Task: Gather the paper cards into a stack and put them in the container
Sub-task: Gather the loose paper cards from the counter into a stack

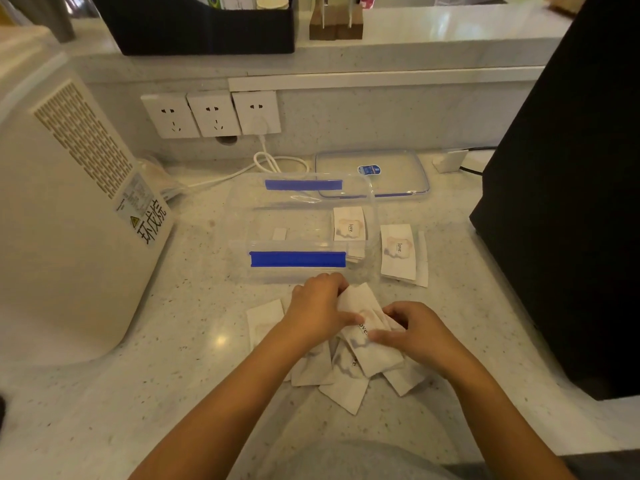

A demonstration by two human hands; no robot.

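A loose heap of white paper cards [349, 379] printed with "love" lies on the counter near me. My left hand [317, 311] and my right hand [415, 332] both grip a small bunch of cards [363, 306] just above the heap. Beyond them stands a clear plastic container [242, 220] with blue clips, open on top, with one card [349, 224] inside at its right end. Two or three more cards [398, 252] rest on the counter to the right of the container.
The container's clear lid [372, 173] lies behind it. A large cream appliance [69, 202] stands at the left and a black box [571, 202] at the right. Wall sockets [211, 114] and a white cable [273, 161] are at the back.
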